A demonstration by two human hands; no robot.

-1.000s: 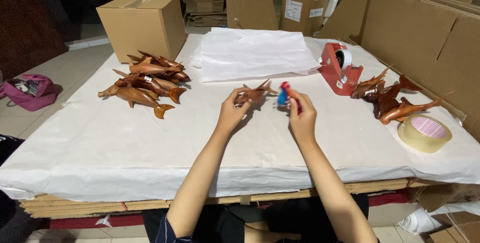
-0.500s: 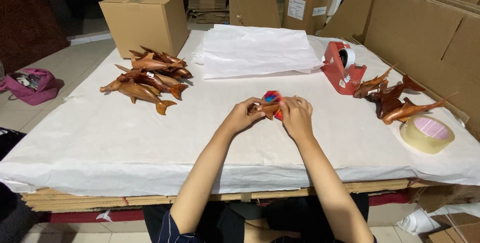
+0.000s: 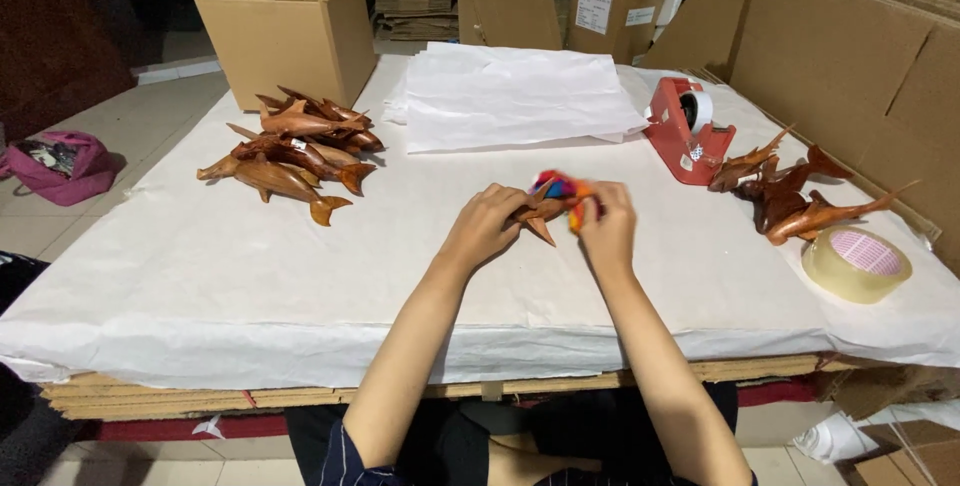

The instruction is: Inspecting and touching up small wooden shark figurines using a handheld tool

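My left hand (image 3: 485, 226) grips a small brown wooden dolphin carving (image 3: 540, 214) at the middle of the paper-covered table (image 3: 250, 276). My right hand (image 3: 606, 226) presses a multicoloured cloth or sponge (image 3: 560, 187) against the carving's upper side. Both hands meet over the carving, which lies low above the paper. Most of the carving's body is hidden by my fingers.
A pile of wooden dolphins (image 3: 295, 146) lies at the left, more dolphins (image 3: 790, 196) at the right. A red tape dispenser (image 3: 685, 131), a roll of clear tape (image 3: 857, 263), a stack of white paper (image 3: 510, 96) and a cardboard box (image 3: 285, 31) surround them. A pink bag (image 3: 60, 166) sits on the floor.
My hands came together: the right hand brought the coloured cloth onto the carving held by the left, and both shifted slightly toward me.
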